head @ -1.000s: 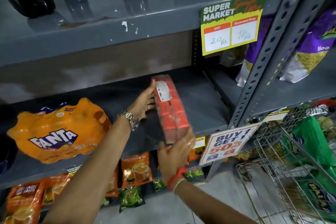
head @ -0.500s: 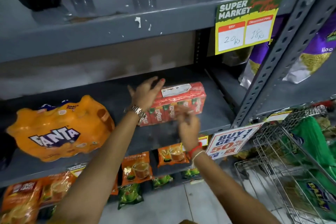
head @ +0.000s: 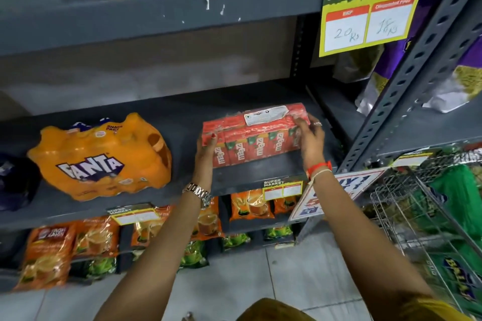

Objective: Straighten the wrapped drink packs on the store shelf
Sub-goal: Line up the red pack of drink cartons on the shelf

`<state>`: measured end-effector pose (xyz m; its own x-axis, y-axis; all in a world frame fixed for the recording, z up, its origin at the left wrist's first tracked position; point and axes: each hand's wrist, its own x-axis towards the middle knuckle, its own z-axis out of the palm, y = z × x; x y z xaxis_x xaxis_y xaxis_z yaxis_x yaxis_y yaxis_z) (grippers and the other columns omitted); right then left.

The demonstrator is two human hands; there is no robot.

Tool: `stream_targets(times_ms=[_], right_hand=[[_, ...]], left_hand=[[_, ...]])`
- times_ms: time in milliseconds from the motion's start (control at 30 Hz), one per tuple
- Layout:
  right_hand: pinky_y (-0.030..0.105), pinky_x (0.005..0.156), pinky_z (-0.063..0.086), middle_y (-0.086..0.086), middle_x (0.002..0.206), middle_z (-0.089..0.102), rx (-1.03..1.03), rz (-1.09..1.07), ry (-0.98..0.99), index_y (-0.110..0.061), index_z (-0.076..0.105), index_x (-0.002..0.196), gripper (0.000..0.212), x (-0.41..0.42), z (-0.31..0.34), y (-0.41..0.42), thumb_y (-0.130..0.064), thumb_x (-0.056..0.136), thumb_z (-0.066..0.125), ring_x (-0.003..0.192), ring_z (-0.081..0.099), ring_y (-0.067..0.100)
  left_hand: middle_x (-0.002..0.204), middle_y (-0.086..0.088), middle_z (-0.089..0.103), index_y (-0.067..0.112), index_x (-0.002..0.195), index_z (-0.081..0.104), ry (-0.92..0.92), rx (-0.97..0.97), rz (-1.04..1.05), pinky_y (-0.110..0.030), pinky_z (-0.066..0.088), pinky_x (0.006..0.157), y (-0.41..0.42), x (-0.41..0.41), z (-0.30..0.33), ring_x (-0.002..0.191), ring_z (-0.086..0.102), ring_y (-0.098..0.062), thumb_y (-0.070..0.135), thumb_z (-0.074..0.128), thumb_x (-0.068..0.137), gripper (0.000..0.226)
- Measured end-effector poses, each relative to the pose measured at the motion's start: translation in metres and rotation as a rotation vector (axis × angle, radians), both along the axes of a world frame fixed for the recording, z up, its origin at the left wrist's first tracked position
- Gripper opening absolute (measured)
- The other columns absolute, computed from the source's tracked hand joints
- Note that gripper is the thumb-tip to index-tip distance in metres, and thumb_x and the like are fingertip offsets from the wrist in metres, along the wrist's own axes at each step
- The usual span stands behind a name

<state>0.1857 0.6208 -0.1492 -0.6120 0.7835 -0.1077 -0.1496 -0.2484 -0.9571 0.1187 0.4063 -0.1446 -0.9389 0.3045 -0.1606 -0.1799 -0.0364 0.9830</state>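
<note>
A red shrink-wrapped pack of Maaza juice cartons [head: 257,137] lies lengthwise on the grey middle shelf [head: 182,122], labels facing me, a white sticker on top. My left hand [head: 206,150] grips its left end, thumb on the front. At the right end, my right hand [head: 310,138] clasps the pack with fingers over the top corner. To the left, an orange wrapped Fanta pack [head: 100,156] lies tilted on the same shelf, untouched.
A dark wrapped pack [head: 15,182] sits at the shelf's far left. Tea pouches [head: 250,207] fill the lower shelves. Price signs [head: 367,10] hang from shelf edges. A slotted upright post [head: 412,70] and a wire basket [head: 427,219] of green packets stand to the right.
The red pack went from standing on end in my hands to lying flat along the shelf. Both hands let go briefly, then closed on its two ends.
</note>
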Motion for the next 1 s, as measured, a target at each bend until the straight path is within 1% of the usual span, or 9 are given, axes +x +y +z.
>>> stream_targets(times_ms=[133, 233, 333, 500, 600, 733, 833, 900, 1000], right_hand=[[0.029, 0.082, 0.049, 0.01, 0.102, 0.064, -0.01, -0.172, -0.022, -0.007, 0.06, 0.107, 0.024, 0.015, -0.001, -0.01, -0.018, 0.086, 0.061, 0.091, 0.061, 0.02], [0.016, 0.067, 0.052, 0.008, 0.102, 0.063, -0.01, -0.239, -0.015, -0.006, 0.06, 0.108, 0.027, 0.029, -0.004, -0.016, -0.023, 0.087, 0.06, 0.081, 0.063, 0.012], [0.023, 0.073, 0.053, 0.011, 0.106, 0.06, -0.005, -0.243, 0.005, -0.011, 0.056, 0.103, 0.018, 0.038, -0.006, -0.018, -0.024, 0.09, 0.056, 0.087, 0.061, 0.017], [0.017, 0.07, 0.05, 0.005, 0.104, 0.06, 0.036, -0.221, 0.001, -0.009, 0.055, 0.11, 0.024, 0.043, -0.005, -0.021, -0.025, 0.093, 0.053, 0.085, 0.059, 0.008], [0.023, 0.081, 0.051, 0.005, 0.113, 0.06, 0.023, -0.24, -0.004, -0.004, 0.051, 0.125, 0.038, 0.042, 0.0, -0.026, -0.028, 0.095, 0.049, 0.095, 0.061, 0.01], [0.013, 0.09, 0.047, 0.005, 0.129, 0.052, -0.001, -0.286, -0.101, -0.004, 0.039, 0.136, 0.042, 0.049, -0.019, -0.041, -0.024, 0.099, 0.042, 0.114, 0.054, 0.015], [0.044, 0.097, 0.045, 0.007, 0.143, 0.04, -0.304, -0.077, -0.51, 0.0, 0.027, 0.143, 0.044, 0.08, -0.077, -0.079, -0.012, 0.1, 0.033, 0.119, 0.049, 0.035], [0.045, 0.094, 0.046, 0.01, 0.135, 0.045, -0.262, -0.133, -0.479, 0.002, 0.033, 0.137, 0.039, 0.078, -0.077, -0.118, -0.011, 0.1, 0.033, 0.11, 0.051, 0.035], [0.017, 0.076, 0.044, 0.009, 0.095, 0.055, 0.071, -0.256, -0.109, -0.001, 0.048, 0.108, 0.016, 0.052, -0.045, -0.183, -0.006, 0.094, 0.041, 0.084, 0.053, 0.013]], left_hand=[[0.108, 0.009, 0.06, 0.03, 0.12, 0.043, -0.002, 0.024, -0.043, -0.036, 0.05, 0.085, 0.003, 0.015, -0.001, 0.095, 0.062, -0.008, 0.079, 0.064, 0.038, 0.098], [0.113, 0.005, 0.061, 0.034, 0.118, 0.044, 0.004, 0.007, -0.113, -0.043, 0.046, 0.097, 0.001, 0.025, 0.001, 0.102, 0.061, -0.013, 0.079, 0.064, 0.04, 0.093], [0.125, -0.004, 0.058, 0.027, 0.13, 0.04, 0.026, -0.013, -0.143, -0.045, 0.043, 0.101, -0.002, 0.034, -0.001, 0.109, 0.059, -0.017, 0.079, 0.063, 0.043, 0.105], [0.121, -0.001, 0.059, 0.028, 0.129, 0.039, 0.035, -0.015, -0.122, -0.042, 0.044, 0.1, 0.0, 0.038, -0.001, 0.107, 0.059, -0.016, 0.08, 0.062, 0.041, 0.105], [0.115, 0.004, 0.059, 0.025, 0.13, 0.039, 0.04, -0.034, -0.117, -0.036, 0.047, 0.096, -0.001, 0.035, -0.003, 0.101, 0.06, -0.009, 0.077, 0.063, 0.047, 0.101], [0.119, 0.016, 0.051, 0.023, 0.137, 0.033, 0.04, -0.047, -0.052, -0.018, 0.045, 0.088, -0.01, 0.035, -0.004, 0.105, 0.051, 0.002, 0.054, 0.053, 0.075, 0.072], [0.127, 0.012, 0.048, 0.017, 0.133, 0.043, 0.121, -0.006, 0.111, -0.002, 0.041, 0.083, -0.036, 0.047, -0.009, 0.117, 0.045, -0.002, 0.03, 0.051, 0.089, 0.047], [0.125, 0.0, 0.056, 0.014, 0.123, 0.053, 0.191, 0.013, 0.217, -0.013, 0.047, 0.09, -0.065, 0.052, -0.016, 0.113, 0.053, -0.009, 0.02, 0.048, 0.09, 0.033], [0.103, -0.007, 0.063, 0.008, 0.106, 0.06, 0.265, -0.032, 0.472, -0.024, 0.052, 0.075, -0.114, 0.053, -0.025, 0.091, 0.06, -0.017, 0.014, 0.047, 0.089, 0.022]])
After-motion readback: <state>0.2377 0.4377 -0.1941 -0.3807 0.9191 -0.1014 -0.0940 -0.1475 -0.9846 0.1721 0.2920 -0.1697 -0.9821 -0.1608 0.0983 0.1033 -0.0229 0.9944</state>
